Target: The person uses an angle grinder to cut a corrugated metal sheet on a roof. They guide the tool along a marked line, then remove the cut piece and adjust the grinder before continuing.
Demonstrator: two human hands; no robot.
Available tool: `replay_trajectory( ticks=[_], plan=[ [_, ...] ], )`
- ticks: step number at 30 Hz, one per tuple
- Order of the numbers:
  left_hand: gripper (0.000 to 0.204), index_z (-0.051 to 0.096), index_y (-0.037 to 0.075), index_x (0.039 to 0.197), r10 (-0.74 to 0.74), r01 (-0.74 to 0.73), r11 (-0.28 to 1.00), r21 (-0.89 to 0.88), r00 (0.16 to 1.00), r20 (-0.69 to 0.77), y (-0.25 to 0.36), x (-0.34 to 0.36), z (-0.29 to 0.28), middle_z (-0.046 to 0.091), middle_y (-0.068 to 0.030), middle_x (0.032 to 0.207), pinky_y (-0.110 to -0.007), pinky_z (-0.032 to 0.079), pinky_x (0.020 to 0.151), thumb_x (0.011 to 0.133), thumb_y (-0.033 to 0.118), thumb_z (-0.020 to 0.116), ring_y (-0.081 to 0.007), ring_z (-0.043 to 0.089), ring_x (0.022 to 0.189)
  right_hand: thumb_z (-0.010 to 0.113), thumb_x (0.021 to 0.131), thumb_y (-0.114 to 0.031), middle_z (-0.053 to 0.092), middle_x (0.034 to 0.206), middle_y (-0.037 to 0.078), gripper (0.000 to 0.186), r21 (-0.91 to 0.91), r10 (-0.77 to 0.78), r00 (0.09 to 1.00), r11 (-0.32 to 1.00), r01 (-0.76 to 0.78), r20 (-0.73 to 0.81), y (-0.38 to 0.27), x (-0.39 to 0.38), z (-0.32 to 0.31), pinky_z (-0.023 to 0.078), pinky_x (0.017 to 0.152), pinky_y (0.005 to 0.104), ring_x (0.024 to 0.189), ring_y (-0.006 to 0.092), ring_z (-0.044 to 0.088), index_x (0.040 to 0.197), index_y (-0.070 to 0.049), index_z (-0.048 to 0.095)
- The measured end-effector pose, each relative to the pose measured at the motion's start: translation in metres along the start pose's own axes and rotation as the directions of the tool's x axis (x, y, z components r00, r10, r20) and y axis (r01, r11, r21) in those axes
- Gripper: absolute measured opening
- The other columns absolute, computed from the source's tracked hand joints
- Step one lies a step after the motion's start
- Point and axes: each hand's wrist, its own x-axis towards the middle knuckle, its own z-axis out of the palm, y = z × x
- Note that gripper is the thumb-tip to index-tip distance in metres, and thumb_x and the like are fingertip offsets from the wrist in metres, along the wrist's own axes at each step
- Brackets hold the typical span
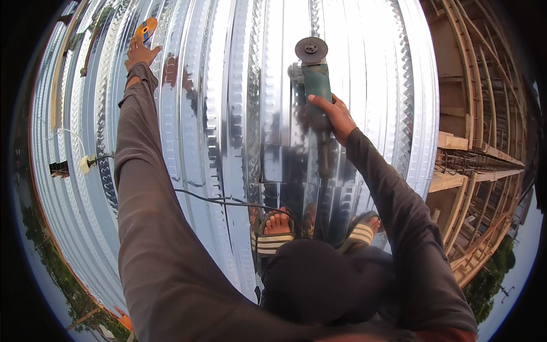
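My left hand [141,55] reaches out at the upper left with thumb apart and fingertips at the lower edge of an orange disc [149,26] lying on the metal sheeting. My right hand [335,117] grips a teal angle grinder [315,80], held over the shiny sheets at upper middle; a dark grey disc [312,48] is mounted on its head, facing up. A black cord [225,201] runs across the sheets below, near my sandalled feet [276,228].
Ribbed metal sheeting [222,102] surrounds me. At right is timber framing [473,85] with steel bars beyond the sheet edge. At left lie a pale plug connector [87,164] beside a dark rectangular opening and a long wooden strip [56,97]. Trees show at the rim.
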Motion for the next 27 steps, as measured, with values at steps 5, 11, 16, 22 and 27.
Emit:
replay_trajectory(
  ticks=[5, 11, 16, 22, 27],
  plan=[
    [0.106, 0.019, 0.026, 0.159, 0.084, -0.076, 0.993, -0.094, 0.993, 0.08, -0.01, 0.066, 0.034, 0.021, -0.0075, 0.165, -0.058, 0.04, 0.109, 0.076, 0.067, 0.07, -0.0442, 0.039, 0.14, 0.075, 0.082, -0.045, 0.063, 0.11, 0.014, 0.071, -0.068, 0.058, 0.998, 0.996, -0.058, -0.004, 0.024, -0.006, 0.004, 0.055, 0.082, 0.0336, 0.093, 0.0198, 0.067, 0.13, 0.001, 0.051],
    [0.057, 0.055, 0.014, 0.132, 0.267, -0.264, 0.963, 0.046, 0.961, -0.077, 0.004, 0.034, 0.011, 0.054, -0.0115, 0.135, -0.049, 0.054, 0.091, 0.086, 0.044, 0.072, -0.0348, 0.063, 0.113, 0.078, 0.079, -0.046, 0.065, 0.113, 0.017, 0.077, -0.12, 0.059, 0.981, 0.989, -0.082, -0.184, 0.059, -0.025, 0.046, 0.052, 0.088, 0.0348, 0.099, 0.0224, 0.065, 0.131, 0.005, 0.051],
    [0.013, 0.064, 0.012, 0.096, 0.412, -0.369, 0.903, 0.218, 0.889, -0.202, 0.025, -0.042, -0.034, 0.064, -0.0075, 0.095, -0.036, 0.058, 0.063, 0.091, 0.024, 0.061, -0.0219, 0.069, 0.085, 0.077, 0.08, -0.047, 0.066, 0.113, 0.025, 0.081, -0.36, 0.04, 0.913, 0.911, -0.2, -0.406, 0.079, -0.032, 0.082, 0.051, 0.09, 0.0439, 0.103, 0.0362, 0.066, 0.131, 0.007, 0.046],
    [0.013, 0.066, 0.01, 0.098, 0.36, -0.439, 0.892, -0.107, 0.834, -0.418, 0.038, -0.251, -0.075, 0.061, -0.0053, 0.084, -0.038, 0.054, 0.062, 0.085, 0.011, 0.065, -0.0251, 0.064, 0.074, 0.083, 0.076, -0.036, 0.048, 0.121, 0.023, 0.079, -0.678, -0.287, 0.855, 0.728, -0.098, -0.432, 0.082, -0.048, 0.094, 0.051, 0.089, 0.0508, 0.107, 0.0431, 0.059, 0.135, -0.001, 0.044],
    [0.035, 0.062, 0.007, 0.12, 0.293, -0.323, 0.909, -0.261, 0.944, -0.148, 0.046, -0.39, -0.084, 0.064, -0.0057, 0.107, -0.039, 0.054, 0.068, 0.086, 0.015, 0.066, -0.026, 0.064, 0.082, 0.084, 0.076, -0.026, 0.048, 0.12, 0.019, 0.08, -0.738, -0.335, 0.87, 0.673, -0.049, -0.363, 0.088, -0.06, 0.084, 0.05, 0.09, 0.0496, 0.11, 0.0429, 0.057, 0.141, -0.006, 0.042]
  ],
)
